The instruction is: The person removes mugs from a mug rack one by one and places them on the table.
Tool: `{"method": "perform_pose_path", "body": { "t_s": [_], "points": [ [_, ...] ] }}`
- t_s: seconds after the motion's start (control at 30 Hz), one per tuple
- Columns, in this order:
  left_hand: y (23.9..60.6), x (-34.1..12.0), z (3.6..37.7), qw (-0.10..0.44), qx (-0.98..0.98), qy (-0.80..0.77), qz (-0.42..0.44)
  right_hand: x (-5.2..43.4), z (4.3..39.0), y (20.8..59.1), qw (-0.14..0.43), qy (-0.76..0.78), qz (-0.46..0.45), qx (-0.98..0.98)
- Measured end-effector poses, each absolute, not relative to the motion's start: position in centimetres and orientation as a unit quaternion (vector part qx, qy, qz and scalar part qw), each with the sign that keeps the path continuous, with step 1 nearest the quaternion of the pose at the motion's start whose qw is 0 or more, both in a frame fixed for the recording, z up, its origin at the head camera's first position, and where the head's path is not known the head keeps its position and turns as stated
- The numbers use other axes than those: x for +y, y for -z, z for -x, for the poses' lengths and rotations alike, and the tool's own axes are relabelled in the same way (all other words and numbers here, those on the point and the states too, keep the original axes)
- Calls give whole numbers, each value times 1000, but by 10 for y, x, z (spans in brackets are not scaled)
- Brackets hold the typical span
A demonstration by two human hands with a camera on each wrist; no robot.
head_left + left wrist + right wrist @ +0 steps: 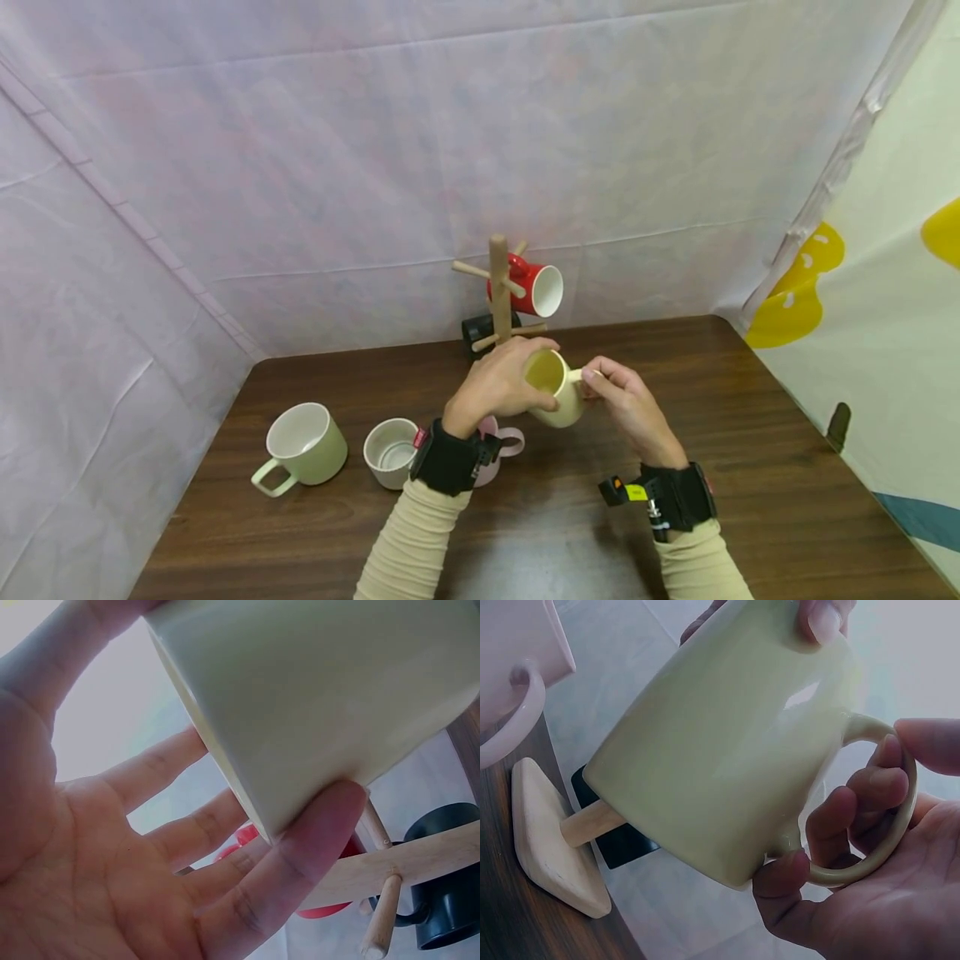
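Note:
A pale yellow mug (564, 410) is held up above the table, tilted with its opening toward the left hand. My left hand (498, 383) grips it by the rim, thumb on one side and fingers on the other. My right hand (633, 412) holds its handle; in the right wrist view, fingers (877, 787) pass through the loop of the mug (712, 757). Just behind stands a wooden mug tree (499, 287). On its pegs hang a red mug (527, 292) and, lower down, a black mug (442, 911).
A pink mug (489, 472) stands partly hidden under the left wrist. Left of it are a white cup (386, 473) with a red tag and a light green mug (326, 454). The dark wooden table (750, 433) meets a pale cloth wall (337, 208) at the back.

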State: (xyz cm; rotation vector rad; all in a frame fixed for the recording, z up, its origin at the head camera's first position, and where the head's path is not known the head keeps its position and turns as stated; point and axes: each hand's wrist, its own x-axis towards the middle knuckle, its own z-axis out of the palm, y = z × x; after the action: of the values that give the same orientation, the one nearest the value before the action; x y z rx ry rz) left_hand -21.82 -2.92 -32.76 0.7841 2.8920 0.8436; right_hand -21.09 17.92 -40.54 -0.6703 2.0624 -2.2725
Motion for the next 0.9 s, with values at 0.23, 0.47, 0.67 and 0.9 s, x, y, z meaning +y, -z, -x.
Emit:
{"method": "perform_pose_path", "body": {
  "t_s": [0.23,0.47,0.67,0.9],
  "points": [
    [330,-31,217,21,927,-281,-247,179,212,408,2,733,211,646],
    [333,-33,217,33,923,-297,-243,179,213,410,5,736,205,645],
    [335,-35,218,32,918,-306,-248,178,213,411,5,736,204,645],
    [335,-37,218,31,914,-319,-251,178,214,411,6,733,206,648]
  ]
}}
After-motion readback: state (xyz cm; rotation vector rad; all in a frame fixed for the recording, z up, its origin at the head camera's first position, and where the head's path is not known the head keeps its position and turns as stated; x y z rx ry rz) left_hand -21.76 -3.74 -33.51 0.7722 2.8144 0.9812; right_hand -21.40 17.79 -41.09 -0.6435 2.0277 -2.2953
